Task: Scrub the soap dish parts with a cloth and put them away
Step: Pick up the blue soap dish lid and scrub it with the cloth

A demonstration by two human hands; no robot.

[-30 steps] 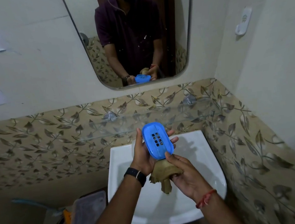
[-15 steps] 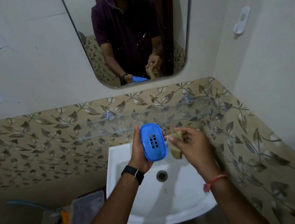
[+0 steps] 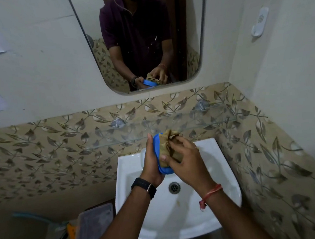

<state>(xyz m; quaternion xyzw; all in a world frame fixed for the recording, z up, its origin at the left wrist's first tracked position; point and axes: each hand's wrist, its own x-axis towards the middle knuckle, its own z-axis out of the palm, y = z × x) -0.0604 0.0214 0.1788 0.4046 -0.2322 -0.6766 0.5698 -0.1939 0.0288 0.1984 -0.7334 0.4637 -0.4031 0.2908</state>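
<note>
Above the white sink [image 3: 223, 195], my left hand [image 3: 151, 163] grips a blue soap dish part [image 3: 166, 170] from behind, held nearly upright. Only its left rim and bottom end show. A crumpled brown cloth [image 3: 167, 143] covers the rest of its face. My right hand [image 3: 186, 158] holds the cloth bunched under its curled fingers and presses it against the dish. The mirror [image 3: 190, 41] reflects both hands, the dish and the cloth.
A clear glass shelf [image 3: 120, 135] runs along the leaf-patterned tiles just behind my hands. The sink drain [image 3: 174, 187] lies below them. A translucent plastic container [image 3: 93, 226] stands on the floor at the left, and a white hook [image 3: 259, 21] hangs on the right wall.
My right hand brought the cloth up from beneath the dish and onto its face, hiding the slotted surface. The left hand turned the dish more edge-on.
</note>
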